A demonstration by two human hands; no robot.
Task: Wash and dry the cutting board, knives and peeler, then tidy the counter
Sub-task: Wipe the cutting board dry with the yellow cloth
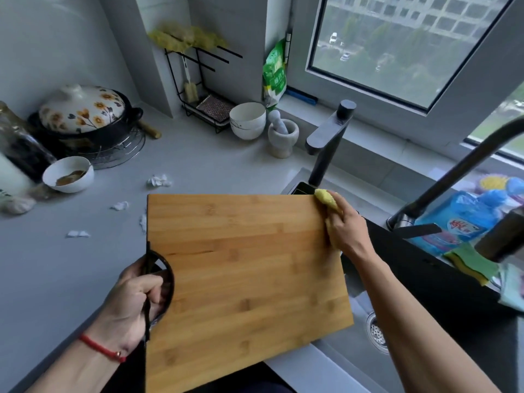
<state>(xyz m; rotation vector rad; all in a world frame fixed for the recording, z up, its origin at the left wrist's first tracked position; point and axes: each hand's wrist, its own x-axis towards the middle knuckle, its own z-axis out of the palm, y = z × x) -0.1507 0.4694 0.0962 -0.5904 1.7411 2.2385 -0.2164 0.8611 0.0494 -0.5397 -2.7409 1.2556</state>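
Cutting board [243, 279] held tilted over the sink [354, 361], left hand [133, 302] fingers clenched through its black handle loop, right hand [344, 231] pressing a yellow sponge [326, 198] to its far edge — sink basin largely hidden behind board, knives, peeler unseen.

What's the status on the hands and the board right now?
Left hand grips cutting board by handle hole. Right hand presses yellow cloth on far edge. Board held partly over sink. Nothing blocking.
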